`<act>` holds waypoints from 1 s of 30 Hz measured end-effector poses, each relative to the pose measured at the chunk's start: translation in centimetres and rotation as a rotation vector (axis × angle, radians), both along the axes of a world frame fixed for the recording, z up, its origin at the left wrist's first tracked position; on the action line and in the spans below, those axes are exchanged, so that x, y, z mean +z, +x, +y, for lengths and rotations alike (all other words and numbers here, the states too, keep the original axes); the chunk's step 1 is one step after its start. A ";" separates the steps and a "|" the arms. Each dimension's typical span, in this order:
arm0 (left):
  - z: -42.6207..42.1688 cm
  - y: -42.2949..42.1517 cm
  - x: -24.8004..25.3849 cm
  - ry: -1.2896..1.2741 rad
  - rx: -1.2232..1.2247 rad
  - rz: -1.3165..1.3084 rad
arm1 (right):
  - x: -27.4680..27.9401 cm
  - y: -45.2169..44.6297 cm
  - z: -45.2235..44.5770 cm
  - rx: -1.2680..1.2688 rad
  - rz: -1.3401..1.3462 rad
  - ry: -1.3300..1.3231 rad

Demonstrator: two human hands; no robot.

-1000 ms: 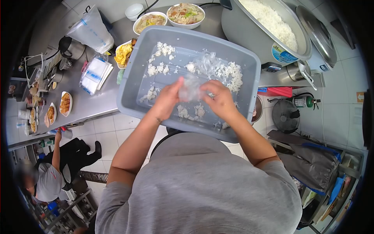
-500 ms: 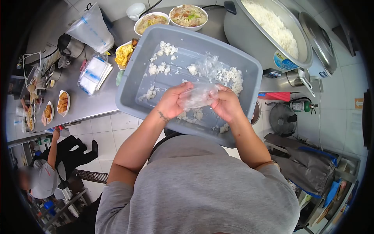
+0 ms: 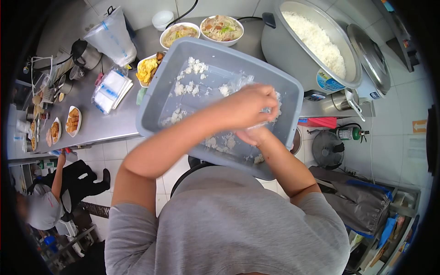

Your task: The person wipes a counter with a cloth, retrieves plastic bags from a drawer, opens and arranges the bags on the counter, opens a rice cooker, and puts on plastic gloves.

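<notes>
A grey-blue tub (image 3: 145,106) holds scattered clumps of white rice (image 3: 186,88) and a crumpled clear plastic bag (image 3: 240,82). Over the tub's right half, my left hand (image 3: 252,104) reaches across with its fingers curled on a thin clear plastic bag (image 3: 260,124). My right hand (image 3: 255,134) is just below it, touching the same plastic near the wrist of my left hand. Its fingers are mostly hidden and blurred.
A large pot of rice (image 3: 293,59) stands behind the tub at right. Bowls of noodles (image 3: 222,30), a plate of egg (image 3: 147,69) and a stack of plastic bags (image 3: 111,90) lie around the tub's left and back. Another person (image 3: 46,206) is at lower left.
My left hand has moved right and slightly up, crossing over my right hand. The plastic that was spread between both hands is now bunched and mostly hidden by them.
</notes>
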State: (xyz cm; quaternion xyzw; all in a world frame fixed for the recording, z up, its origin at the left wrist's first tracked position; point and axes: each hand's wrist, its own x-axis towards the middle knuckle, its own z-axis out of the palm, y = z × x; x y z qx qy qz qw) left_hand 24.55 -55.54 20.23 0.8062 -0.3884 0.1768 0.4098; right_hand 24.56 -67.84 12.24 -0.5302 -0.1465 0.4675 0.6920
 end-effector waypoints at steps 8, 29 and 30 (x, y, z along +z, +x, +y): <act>-0.5 -4.9 -3.8 0.248 0.575 0.288 | 2.1 1.3 0.2 -0.564 0.443 0.402; -1.7 -5.3 -4.4 0.304 0.262 0.242 | 0.4 3.3 1.5 -0.432 0.273 0.296; -1.9 -5.2 -4.5 0.318 0.216 0.223 | 0.6 3.3 1.7 -0.435 0.315 0.329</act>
